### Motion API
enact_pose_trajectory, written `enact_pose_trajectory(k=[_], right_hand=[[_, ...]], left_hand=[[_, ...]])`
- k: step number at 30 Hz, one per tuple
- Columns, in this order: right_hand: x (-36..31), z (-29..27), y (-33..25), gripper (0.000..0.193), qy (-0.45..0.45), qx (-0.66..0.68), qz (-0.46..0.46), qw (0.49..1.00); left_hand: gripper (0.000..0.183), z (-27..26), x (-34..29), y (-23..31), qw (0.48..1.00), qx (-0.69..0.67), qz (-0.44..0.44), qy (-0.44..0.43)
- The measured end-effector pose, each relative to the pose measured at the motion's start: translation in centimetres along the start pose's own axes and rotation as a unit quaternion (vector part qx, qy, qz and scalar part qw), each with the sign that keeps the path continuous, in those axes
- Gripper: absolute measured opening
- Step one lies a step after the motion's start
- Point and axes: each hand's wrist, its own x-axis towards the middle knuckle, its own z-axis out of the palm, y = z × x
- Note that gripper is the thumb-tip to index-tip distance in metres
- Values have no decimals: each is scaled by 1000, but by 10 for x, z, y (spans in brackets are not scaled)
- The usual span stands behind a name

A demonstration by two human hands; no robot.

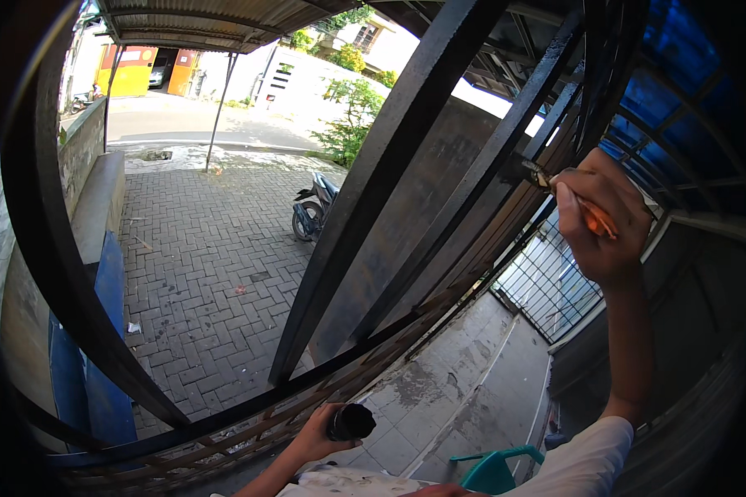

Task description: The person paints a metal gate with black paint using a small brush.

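Observation:
My right hand (617, 236) is raised high on the right, its fingers closed around a paintbrush with an orange handle (597, 219). The dark bristle end points left, close to the black metal bars (493, 157); whether it touches them I cannot tell. Low in the middle, my left hand (315, 435) is wrapped around a small container (351, 422), black inside and along its rim. Its contents are too dark to make out. The nearest bars look glossy black, and a thicker black bar (381, 174) slants up in front of me.
A teal plastic chair (493, 470) stands below my right arm. Past the bars are a paved yard (215, 282), a parked motorbike (315, 205) and a blue panel (108, 348). A grey tiled floor (464, 364) runs toward a barred window (547, 273).

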Motion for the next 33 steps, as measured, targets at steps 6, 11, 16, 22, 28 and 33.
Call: enact_pose_trajectory(k=[6, 11, 16, 22, 28, 33], right_hand=[[5, -5, -7, 4, -46, 5, 14, 999], [6, -16, -7, 2, 39, -5, 28, 999], [11, -29, -11, 2, 14, -19, 25, 999], [13, -20, -4, 4, 5, -23, 8, 1000], [16, -23, 3, 5, 45, -70, -1, 997], [18, -13, -8, 4, -60, -31, 18, 998]], left_hand=[[82, 1, -2, 2, 1000, 7, -8, -4], [83, 0, -3, 4, 1000, 14, -6, -5], [85, 4, 1, 3, 1000, 22, 2, -14], [83, 5, -2, 4, 1000, 16, 3, -4], [84, 6, -2, 4, 1000, 16, 2, -7], [84, 8, -4, 3, 1000, 10, 5, -8]])
